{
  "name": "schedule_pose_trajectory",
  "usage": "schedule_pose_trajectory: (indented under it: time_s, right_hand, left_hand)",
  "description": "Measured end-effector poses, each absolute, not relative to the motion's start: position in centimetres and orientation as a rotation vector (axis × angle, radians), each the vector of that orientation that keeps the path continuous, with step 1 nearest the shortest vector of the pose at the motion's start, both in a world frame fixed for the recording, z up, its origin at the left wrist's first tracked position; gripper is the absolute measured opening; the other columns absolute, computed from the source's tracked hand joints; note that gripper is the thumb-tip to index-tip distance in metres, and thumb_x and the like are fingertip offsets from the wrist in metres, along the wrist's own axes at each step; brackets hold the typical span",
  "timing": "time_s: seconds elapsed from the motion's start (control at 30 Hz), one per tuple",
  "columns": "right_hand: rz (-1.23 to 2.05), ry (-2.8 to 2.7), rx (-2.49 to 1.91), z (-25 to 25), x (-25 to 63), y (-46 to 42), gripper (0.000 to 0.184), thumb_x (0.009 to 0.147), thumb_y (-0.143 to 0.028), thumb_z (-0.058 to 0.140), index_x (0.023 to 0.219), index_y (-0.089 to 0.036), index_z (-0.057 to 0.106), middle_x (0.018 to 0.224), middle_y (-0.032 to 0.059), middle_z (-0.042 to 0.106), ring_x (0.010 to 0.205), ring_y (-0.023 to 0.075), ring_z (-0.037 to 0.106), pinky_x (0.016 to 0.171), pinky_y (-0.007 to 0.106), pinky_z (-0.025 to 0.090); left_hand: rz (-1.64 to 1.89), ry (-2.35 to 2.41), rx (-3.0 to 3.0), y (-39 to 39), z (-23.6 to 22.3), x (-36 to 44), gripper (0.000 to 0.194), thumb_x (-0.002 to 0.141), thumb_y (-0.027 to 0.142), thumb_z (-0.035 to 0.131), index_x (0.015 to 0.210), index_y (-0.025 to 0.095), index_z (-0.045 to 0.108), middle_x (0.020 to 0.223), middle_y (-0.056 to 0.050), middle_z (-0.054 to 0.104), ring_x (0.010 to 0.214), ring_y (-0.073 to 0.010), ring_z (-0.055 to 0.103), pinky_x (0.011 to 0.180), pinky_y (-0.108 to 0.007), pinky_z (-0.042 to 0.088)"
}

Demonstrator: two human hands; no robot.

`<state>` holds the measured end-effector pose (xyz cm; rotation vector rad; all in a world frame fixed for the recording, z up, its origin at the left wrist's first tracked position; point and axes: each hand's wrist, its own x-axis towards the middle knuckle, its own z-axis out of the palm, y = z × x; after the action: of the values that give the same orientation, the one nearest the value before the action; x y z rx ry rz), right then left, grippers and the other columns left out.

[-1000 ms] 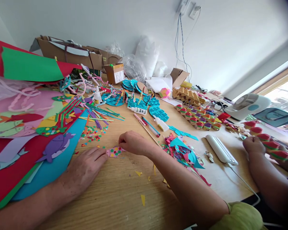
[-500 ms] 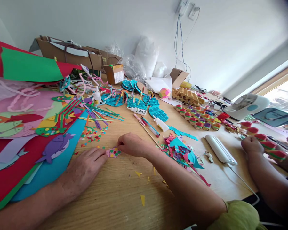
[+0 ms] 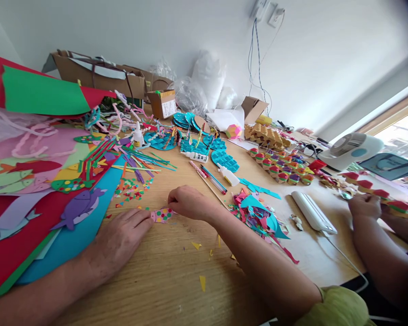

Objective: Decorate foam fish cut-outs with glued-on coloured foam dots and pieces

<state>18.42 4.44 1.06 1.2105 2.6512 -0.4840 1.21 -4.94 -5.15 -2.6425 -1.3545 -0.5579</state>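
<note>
A small pink paper fish (image 3: 162,214) dotted with coloured circles lies on the wooden table (image 3: 163,276). My left hand (image 3: 117,242) lies flat on the table, its fingertips pressing the fish's left end. My right hand (image 3: 188,203) is curled into a pinch over the fish's right end; what the fingertips hold is too small to make out. Loose coloured paper dots (image 3: 132,190) are scattered just beyond the fish.
Stacked coloured foam sheets with fish cut-outs (image 3: 37,190) fill the left. Paper scraps (image 3: 258,215), glue bottles (image 3: 228,174), teal cut-outs (image 3: 224,159) and rows of small craft pieces (image 3: 279,170) lie to the right. Another person's hand (image 3: 365,206) works at the far right, near a white device (image 3: 313,212).
My hands have stayed on the pink fish, the right hand shifting only slightly. The other person's hand at the right has moved a little to the right.
</note>
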Motion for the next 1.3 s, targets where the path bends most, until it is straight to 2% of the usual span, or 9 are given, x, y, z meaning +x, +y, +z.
schedule_pose_trajectory:
  time_s: [0.2,0.37,0.53,0.63,0.83,1.3]
  right_hand:
    - [-0.479,2.67,1.277,2.3,18.8,4.2,0.022,0.074,-0.015,0.047,0.081,-0.017,0.068,0.081,0.0045,0.068,0.072,0.0139,0.058,0.056,0.022,0.033]
    - [-0.49,2.792,1.438,2.8,20.5,4.5,0.022,0.077,-0.015,0.045,0.085,-0.017,0.065,0.084,0.0027,0.067,0.073,0.0121,0.057,0.059,0.021,0.034]
    - [-0.527,2.656,1.394,1.3,21.2,4.6,0.02,0.074,-0.017,0.05,0.087,-0.018,0.066,0.089,0.0035,0.067,0.078,0.0141,0.057,0.062,0.022,0.036]
    - [-0.517,2.644,1.369,0.8,20.9,4.4,0.02,0.073,-0.018,0.051,0.088,-0.019,0.065,0.09,0.0033,0.066,0.079,0.0146,0.057,0.06,0.022,0.035]
    - [-0.44,2.619,1.327,0.7,20.2,4.1,0.02,0.072,-0.017,0.052,0.088,-0.02,0.065,0.09,0.0046,0.066,0.082,0.0168,0.057,0.059,0.022,0.034]
    - [-0.313,2.589,1.311,0.7,19.6,3.9,0.019,0.075,-0.025,0.053,0.089,-0.018,0.065,0.092,0.0081,0.066,0.082,0.0189,0.058,0.058,0.024,0.036]
  left_hand:
    - [-0.6,-1.461,-2.694,-5.1,-5.5,1.1,0.032,0.086,0.012,0.032,0.1,0.019,0.06,0.099,-0.005,0.063,0.093,-0.02,0.057,0.082,-0.034,0.047]
    - [-0.86,-1.711,-2.759,-4.7,-5.1,0.7,0.027,0.085,0.021,0.034,0.096,0.022,0.059,0.105,-0.004,0.06,0.099,-0.0188,0.055,0.085,-0.031,0.045]
    - [-1.113,-2.086,-2.705,-3.8,-4.1,0.2,0.023,0.078,0.029,0.04,0.086,0.02,0.059,0.087,-0.004,0.065,0.082,-0.0199,0.061,0.073,-0.031,0.049]
    - [-1.202,-2.244,-2.64,-3.5,-3.5,0.2,0.025,0.074,0.033,0.042,0.084,0.02,0.06,0.085,-0.005,0.065,0.082,-0.0211,0.061,0.074,-0.032,0.049]
    - [-1.165,-2.293,-2.673,-3.6,-2.7,0.5,0.025,0.072,0.035,0.044,0.08,0.02,0.062,0.082,-0.004,0.066,0.08,-0.0209,0.061,0.073,-0.031,0.049]
    - [-1.09,-2.245,-2.76,-3.9,-2.7,0.6,0.026,0.074,0.032,0.041,0.084,0.019,0.062,0.084,-0.005,0.067,0.081,-0.0219,0.062,0.072,-0.033,0.05]
